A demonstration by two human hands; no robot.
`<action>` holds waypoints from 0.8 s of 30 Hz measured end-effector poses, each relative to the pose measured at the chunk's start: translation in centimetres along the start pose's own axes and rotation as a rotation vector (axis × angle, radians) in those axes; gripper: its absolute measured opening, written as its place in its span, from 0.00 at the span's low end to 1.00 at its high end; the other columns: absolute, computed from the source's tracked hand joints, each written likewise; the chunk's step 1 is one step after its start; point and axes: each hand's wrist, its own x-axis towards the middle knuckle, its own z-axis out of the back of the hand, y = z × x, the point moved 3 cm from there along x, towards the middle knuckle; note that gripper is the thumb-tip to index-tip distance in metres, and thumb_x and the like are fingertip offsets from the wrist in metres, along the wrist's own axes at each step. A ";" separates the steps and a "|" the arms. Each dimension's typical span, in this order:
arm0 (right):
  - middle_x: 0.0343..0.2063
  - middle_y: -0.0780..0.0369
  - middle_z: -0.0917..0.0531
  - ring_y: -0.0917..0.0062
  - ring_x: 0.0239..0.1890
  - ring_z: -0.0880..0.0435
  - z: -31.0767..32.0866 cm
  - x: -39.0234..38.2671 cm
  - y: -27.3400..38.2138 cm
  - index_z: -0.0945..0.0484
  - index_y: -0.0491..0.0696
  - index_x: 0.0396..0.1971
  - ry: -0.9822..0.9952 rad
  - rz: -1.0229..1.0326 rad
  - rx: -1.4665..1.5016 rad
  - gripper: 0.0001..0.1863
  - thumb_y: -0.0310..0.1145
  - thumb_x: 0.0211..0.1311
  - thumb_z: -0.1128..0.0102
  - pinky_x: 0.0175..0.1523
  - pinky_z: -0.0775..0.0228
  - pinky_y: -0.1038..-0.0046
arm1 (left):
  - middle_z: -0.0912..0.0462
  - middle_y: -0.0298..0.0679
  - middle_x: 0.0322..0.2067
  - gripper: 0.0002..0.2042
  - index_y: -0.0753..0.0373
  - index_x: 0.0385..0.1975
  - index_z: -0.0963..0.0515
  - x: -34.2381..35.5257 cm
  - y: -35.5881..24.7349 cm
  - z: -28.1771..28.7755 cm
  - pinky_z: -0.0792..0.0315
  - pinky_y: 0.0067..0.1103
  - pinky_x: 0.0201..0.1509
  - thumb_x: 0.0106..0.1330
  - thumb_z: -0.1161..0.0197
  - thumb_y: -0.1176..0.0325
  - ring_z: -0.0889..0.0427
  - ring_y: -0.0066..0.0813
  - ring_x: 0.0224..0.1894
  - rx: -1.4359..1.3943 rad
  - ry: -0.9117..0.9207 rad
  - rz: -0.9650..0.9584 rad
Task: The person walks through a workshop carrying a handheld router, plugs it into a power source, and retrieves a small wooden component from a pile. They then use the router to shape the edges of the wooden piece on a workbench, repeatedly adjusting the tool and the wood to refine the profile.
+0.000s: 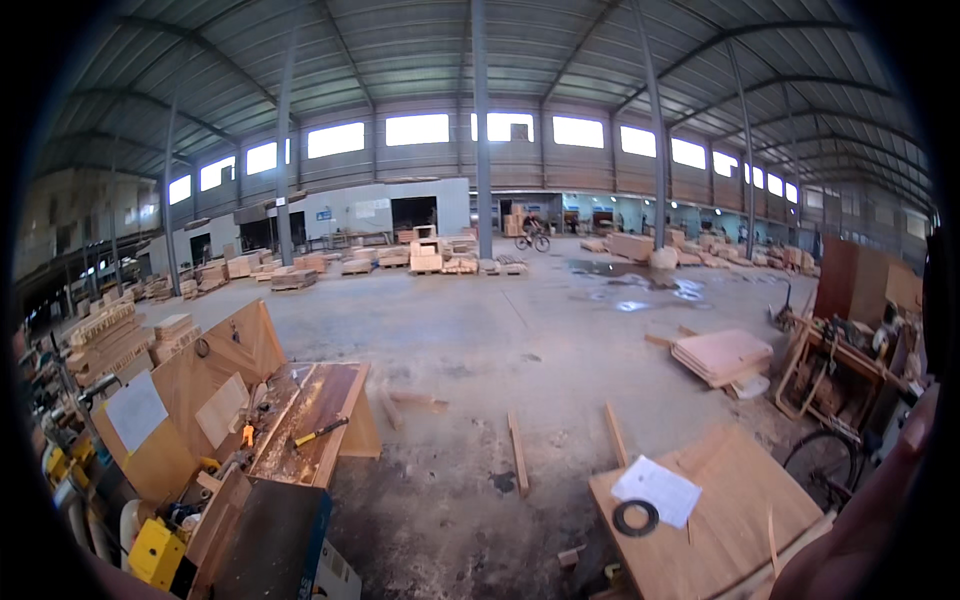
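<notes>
At the right rim, my right arm rises close to the camera, with part of my right hand at its upper end. That hand is dark and cut off by the rim, so its fingers cannot be made out. My left hand is out of view. Nearest to the right arm lies a wooden panel, bearing a white paper sheet and a black ring. On the left, a workbench strewn with shavings holds a yellow-and-black hand tool and an orange tool.
Wooden strips lie on the concrete floor. Stacked boards and a bicycle wheel are at the right. A yellow machine part stands lower left. Farther off are pillars, timber piles and a person on a bicycle.
</notes>
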 end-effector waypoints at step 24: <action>0.34 0.58 0.16 0.72 0.36 0.17 -59.7 -27.3 -37.1 0.18 0.43 0.43 0.032 -1.437 0.484 0.09 0.23 0.63 0.38 0.44 0.25 0.73 | 0.17 0.43 0.41 0.13 0.64 0.46 0.20 -0.8 44.8 -55.7 0.30 0.37 0.59 0.62 0.32 0.73 0.20 0.42 0.48 -0.588 -0.009 0.755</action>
